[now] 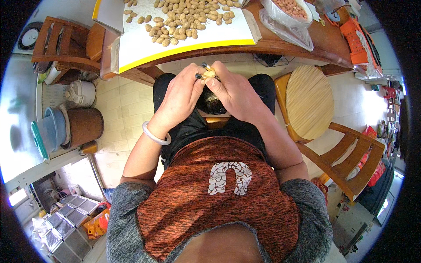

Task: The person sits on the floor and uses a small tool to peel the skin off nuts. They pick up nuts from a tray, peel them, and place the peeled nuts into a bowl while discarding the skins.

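My left hand and my right hand meet above my lap, thumbs and fingers pinched around a peanut. Beside it, two black-tipped ends of a small tool stick out between my fingers; its kind cannot be told, as the fingers hide most of it. Under my hands, between my knees, a dark container holds pale bits that look like shells. Ahead, many unshelled peanuts lie spread on a white board with a yellow edge.
The wooden table bears a white bowl of shelled peanuts on a clear plastic bag and an orange basket. On my right stands a wooden chair with a round woven seat. Buckets stand left.
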Action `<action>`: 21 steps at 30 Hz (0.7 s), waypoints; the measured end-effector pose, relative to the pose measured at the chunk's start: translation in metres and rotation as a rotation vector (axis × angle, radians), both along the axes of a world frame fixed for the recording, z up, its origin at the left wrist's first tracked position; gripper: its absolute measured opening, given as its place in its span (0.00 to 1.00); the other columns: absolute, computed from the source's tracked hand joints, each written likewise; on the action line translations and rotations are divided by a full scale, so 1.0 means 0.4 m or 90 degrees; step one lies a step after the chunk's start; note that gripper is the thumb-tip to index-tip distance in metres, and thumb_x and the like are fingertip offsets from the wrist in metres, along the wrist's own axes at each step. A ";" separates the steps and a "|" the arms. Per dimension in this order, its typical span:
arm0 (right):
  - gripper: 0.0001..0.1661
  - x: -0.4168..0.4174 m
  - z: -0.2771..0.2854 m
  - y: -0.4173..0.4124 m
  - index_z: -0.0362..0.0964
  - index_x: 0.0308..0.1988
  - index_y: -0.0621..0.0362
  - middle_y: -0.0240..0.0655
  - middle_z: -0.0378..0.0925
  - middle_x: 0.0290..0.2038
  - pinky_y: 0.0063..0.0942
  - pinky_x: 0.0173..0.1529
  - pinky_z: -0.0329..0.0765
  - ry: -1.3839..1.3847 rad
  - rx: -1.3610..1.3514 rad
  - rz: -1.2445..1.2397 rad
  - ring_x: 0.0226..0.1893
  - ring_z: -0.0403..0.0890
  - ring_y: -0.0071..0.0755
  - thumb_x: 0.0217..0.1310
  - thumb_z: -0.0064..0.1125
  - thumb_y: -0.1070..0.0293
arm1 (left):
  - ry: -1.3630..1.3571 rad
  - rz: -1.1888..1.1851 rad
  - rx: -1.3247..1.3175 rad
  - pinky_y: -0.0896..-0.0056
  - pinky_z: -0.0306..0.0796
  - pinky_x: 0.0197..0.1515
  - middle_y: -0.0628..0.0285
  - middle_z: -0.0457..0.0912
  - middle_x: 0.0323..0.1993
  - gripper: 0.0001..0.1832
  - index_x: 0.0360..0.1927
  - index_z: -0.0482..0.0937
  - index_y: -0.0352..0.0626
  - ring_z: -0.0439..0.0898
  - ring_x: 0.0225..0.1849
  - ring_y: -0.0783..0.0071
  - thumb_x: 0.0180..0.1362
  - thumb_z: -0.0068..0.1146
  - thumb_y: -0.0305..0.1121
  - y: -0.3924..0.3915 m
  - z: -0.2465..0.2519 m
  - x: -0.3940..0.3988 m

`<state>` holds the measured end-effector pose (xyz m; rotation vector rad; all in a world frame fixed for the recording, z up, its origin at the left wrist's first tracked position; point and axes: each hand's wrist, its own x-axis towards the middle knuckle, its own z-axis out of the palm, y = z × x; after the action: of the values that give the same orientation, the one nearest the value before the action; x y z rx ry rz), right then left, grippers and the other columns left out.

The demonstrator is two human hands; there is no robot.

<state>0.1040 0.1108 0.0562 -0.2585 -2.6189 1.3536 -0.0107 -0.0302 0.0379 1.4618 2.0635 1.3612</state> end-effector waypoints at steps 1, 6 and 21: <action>0.19 0.001 0.000 0.000 0.57 0.39 0.60 0.51 0.75 0.28 0.49 0.35 0.74 0.001 0.018 0.000 0.34 0.79 0.61 0.72 0.46 0.54 | 0.003 -0.001 -0.005 0.53 0.70 0.43 0.47 0.74 0.35 0.07 0.43 0.72 0.37 0.76 0.40 0.43 0.63 0.49 0.27 -0.001 0.000 -0.001; 0.19 0.001 -0.007 -0.002 0.59 0.39 0.60 0.50 0.75 0.25 0.49 0.33 0.73 -0.016 0.010 -0.014 0.31 0.79 0.60 0.72 0.46 0.54 | 0.003 -0.005 -0.027 0.53 0.70 0.43 0.46 0.74 0.36 0.07 0.44 0.71 0.36 0.75 0.40 0.42 0.64 0.48 0.27 -0.002 0.000 0.001; 0.21 -0.001 -0.040 -0.011 0.60 0.37 0.61 0.49 0.77 0.26 0.47 0.33 0.75 -0.016 0.034 -0.071 0.32 0.80 0.58 0.70 0.49 0.52 | 0.013 -0.007 -0.062 0.51 0.70 0.43 0.46 0.73 0.36 0.07 0.42 0.71 0.36 0.74 0.41 0.41 0.64 0.47 0.28 0.008 -0.020 -0.006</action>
<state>0.1036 0.1063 0.0402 -0.4096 -2.6140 1.2515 -0.0132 -0.0268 0.0297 1.4497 2.1000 1.2282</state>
